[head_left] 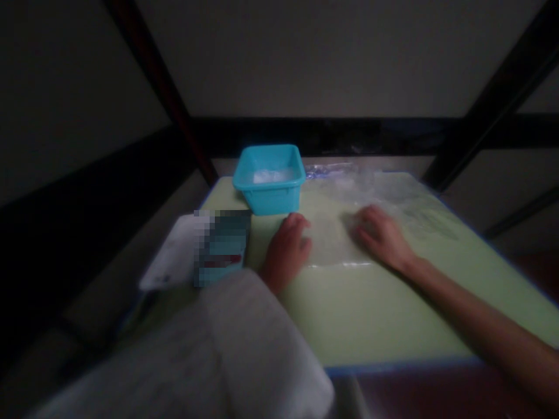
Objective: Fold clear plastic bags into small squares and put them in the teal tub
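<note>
A clear plastic bag [334,241] lies flat on the pale green table, its near edge catching the light. Beside its left edge is my left hand [288,247], fingers loosely bent and the thumb apart, with nothing visible in it. My right hand [384,235] is at the bag's right side, blurred, its fingers curved and slightly parted. Whether either hand touches the bag is hard to see. More clear plastic bags [393,195] are spread behind and to the right of my right hand.
A turquoise plastic basket [275,199] with something whitish inside stands at the back left of the table [379,326]. At the left edge are a white sheet-like object [172,256] and a pixelated dark and teal item [225,244]. Dark frame bars and a wall surround the table.
</note>
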Motion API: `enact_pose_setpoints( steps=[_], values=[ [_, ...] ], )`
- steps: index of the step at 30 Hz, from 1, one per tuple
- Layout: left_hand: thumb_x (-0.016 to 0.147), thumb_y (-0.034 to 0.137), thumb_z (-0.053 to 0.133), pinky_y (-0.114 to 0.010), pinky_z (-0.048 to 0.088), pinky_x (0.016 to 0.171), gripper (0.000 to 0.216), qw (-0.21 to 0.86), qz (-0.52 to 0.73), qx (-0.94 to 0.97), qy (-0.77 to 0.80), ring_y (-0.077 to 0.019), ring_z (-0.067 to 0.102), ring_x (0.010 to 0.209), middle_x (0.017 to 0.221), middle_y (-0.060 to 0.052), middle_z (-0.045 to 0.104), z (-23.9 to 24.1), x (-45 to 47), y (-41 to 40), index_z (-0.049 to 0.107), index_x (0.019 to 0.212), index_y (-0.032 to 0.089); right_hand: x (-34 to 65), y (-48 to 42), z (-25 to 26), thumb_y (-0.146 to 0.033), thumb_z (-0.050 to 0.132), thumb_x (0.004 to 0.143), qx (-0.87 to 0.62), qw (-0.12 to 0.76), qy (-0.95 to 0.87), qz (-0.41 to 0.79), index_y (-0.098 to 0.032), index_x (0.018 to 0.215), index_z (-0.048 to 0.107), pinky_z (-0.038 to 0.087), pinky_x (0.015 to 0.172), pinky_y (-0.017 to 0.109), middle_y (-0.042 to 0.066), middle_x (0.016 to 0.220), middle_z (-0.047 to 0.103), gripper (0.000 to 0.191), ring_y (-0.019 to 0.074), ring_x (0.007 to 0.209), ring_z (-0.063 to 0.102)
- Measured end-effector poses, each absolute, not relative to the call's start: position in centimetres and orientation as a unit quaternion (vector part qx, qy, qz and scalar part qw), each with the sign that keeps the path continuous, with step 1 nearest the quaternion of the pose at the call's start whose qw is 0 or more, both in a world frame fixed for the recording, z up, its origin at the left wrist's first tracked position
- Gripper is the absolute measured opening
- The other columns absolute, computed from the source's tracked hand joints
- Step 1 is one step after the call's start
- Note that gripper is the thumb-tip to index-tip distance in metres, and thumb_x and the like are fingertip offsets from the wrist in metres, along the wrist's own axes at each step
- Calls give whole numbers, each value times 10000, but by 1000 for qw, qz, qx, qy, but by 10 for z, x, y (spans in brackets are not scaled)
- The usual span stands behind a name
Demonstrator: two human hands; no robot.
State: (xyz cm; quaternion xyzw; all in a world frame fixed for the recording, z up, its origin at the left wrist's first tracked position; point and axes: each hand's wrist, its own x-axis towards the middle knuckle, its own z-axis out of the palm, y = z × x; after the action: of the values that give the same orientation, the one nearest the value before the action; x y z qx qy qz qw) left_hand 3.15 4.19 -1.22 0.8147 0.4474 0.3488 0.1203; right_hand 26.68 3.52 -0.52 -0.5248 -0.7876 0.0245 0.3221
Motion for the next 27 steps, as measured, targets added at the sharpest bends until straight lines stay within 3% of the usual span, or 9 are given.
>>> enact_pose_setpoints(
  steps=[3, 8, 17, 27],
  values=[
    [838, 126, 470, -365, 407, 1025, 292, 133, 293, 852, 412, -218, 513, 1159, 1220, -107, 547, -11, 33, 35, 531, 1122, 152, 261, 30, -2, -279, 395, 905, -487, 260, -833, 26, -138, 1170, 567, 437, 947, 444, 158, 1206, 591, 346, 269, 1108, 554],
    [900, 252, 420, -387, 293, 1124, 450, 109, 225, 900, 356, -227, 353, 1344, 1431, -156, 403, -15, 35, 31, 414, 1325, 106, 248, 23, -10, -351, 314, 947, -460, 161, -873, 17, -125, 1379, 410, 262, 1092, 511, 163, 1446, 384, 497, 269, 1339, 344],
    [934, 400, 375, -406, 212, 1139, 576, 47, 119, 931, 343, -260, 247, 1392, 1481, -205, 292, -18, 25, 34, 322, 1375, 33, 253, 22, -25, -493, 218, 954, -493, 90, -865, -16, -43, 1432, 294, 215, 1117, 473, 196, 1484, 273, 660, 267, 1384, 233],
    [897, 458, 424, -461, 206, 1123, 621, 48, 111, 925, 361, -292, 221, 1397, 1489, -202, 277, -16, 17, 35, 316, 1381, 85, 267, 20, -25, -543, 255, 935, -503, 106, -857, -17, -107, 1461, 238, 221, 1106, 500, 179, 1483, 289, 684, 273, 1377, 252]
  ],
)
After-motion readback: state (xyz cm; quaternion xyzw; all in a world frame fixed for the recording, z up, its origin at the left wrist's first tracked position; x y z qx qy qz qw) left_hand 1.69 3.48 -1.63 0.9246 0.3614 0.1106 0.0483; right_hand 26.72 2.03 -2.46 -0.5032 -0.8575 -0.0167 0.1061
